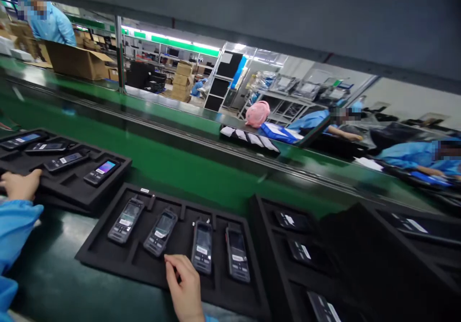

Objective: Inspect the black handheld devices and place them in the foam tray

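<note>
- Your worktop (61,259) is dark green and glossy, with a brighter green strip (173,170) running behind the trays.
- Beyond it, the room holds shelving, stacked cartons (182,81) and co-workers in blue sleeves.
- Right before you lies the middle tray (108,262), black foam, carrying four dark handheld devices (202,246) face up, each with keys below its screen and a white label.
- Your right hand (183,283) is over that tray's near edge, just below the second device from the left, thumb and forefinger drawn narrow, tips together.
- Your left hand (21,185) is at the near edge of the left tray (90,199); I cannot tell how firmly it grips. One device there has a lit, colourful screen (105,167).
- To your right, another black tray (266,245) holds more devices.
- A dark overhead panel (230,9) blocks your upper view.
</note>
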The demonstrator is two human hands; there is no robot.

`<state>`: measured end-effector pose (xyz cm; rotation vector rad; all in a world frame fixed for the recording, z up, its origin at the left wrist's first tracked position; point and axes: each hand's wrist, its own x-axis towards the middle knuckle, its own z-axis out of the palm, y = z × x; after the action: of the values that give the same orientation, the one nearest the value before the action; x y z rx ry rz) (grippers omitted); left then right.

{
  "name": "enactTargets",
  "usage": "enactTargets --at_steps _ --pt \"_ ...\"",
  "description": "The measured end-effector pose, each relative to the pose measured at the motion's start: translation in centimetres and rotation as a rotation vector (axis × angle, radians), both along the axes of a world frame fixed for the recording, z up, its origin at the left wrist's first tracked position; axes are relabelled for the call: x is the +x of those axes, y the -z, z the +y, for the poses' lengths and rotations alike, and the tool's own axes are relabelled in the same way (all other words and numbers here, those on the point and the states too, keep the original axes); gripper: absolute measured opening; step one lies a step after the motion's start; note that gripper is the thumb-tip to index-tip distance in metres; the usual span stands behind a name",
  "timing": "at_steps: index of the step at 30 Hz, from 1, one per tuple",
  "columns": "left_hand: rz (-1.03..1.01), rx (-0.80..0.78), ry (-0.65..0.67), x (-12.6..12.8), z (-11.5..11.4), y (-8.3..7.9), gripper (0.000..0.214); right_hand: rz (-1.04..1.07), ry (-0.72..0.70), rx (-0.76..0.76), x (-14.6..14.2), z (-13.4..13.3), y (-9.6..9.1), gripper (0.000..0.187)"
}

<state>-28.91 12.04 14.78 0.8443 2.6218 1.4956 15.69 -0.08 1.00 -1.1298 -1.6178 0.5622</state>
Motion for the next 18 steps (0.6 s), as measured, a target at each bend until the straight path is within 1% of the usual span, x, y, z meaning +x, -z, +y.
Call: enactTargets --at_steps 1,2,3,4,5,7,9,11,12,13,14,15,16,18 --pt "0.026 -0.048 -0.037 -0.1 0.0 0.3 0.096 -0.008 0.001 -0.002 0.0 -0.1 0.0 0.033" --pt "0.080 -0.090 -0.037 0.2 0.0 0.5 0.101 -0.016 0.002 -0.005 0.0 -0.2 -0.1 0.033" --pt "0.153 -0.128 0.000 1.1 -0.1 0.6 0.101 -0.022 0.002 -0.009 0.0 -0.3 -0.1 0.033" --pt "0.237 -0.159 0.077 2.4 -0.2 0.6 0.098 -0.027 0.003 -0.011 0.0 -0.3 -0.2 0.033" --pt "0.290 -0.195 0.190 4.4 -0.3 0.7 0.092 -0.032 0.004 -0.012 0.0 -0.4 -0.2 0.033" --pt "0.327 -0.238 0.434 9.7 -0.8 1.5 0.075 -0.041 0.005 -0.003 -0.1 -0.4 -0.3 0.033" --pt "0.330 -0.306 0.710 16.0 -1.8 3.2 0.063 -0.054 0.010 0.020 -0.3 -0.5 -0.3 0.033" --pt "0.302 -0.404 0.952 22.1 -3.1 5.5 0.067 -0.073 0.025 0.047 -0.5 -0.5 -0.4 0.035" --pt "0.284 -0.458 1.042 24.5 -3.7 6.6 0.074 -0.086 0.035 0.059 -0.7 -0.5 -0.4 0.035" --pt "0.261 -0.511 1.108 26.5 -4.1 7.6 0.081 -0.103 0.045 0.066 -0.9 -0.4 -0.5 0.035" --pt "0.236 -0.553 1.155 27.9 -4.4 8.3 0.086 -0.122 0.054 0.068 -1.0 -0.4 -0.5 0.034" --pt "0.205 -0.583 1.184 28.8 -4.5 8.9 0.089 -0.140 0.058 0.064 -1.2 -0.3 -0.6 0.033" --pt "0.163 -0.598 1.201 29.1 -4.4 9.2 0.091 -0.156 0.059 0.055 -1.3 -0.2 -0.7 0.033" --pt "0.039 -0.585 1.208 28.7 -3.8 9.5 0.093 -0.167 0.050 0.026 -1.3 0.0 -0.9 0.031"
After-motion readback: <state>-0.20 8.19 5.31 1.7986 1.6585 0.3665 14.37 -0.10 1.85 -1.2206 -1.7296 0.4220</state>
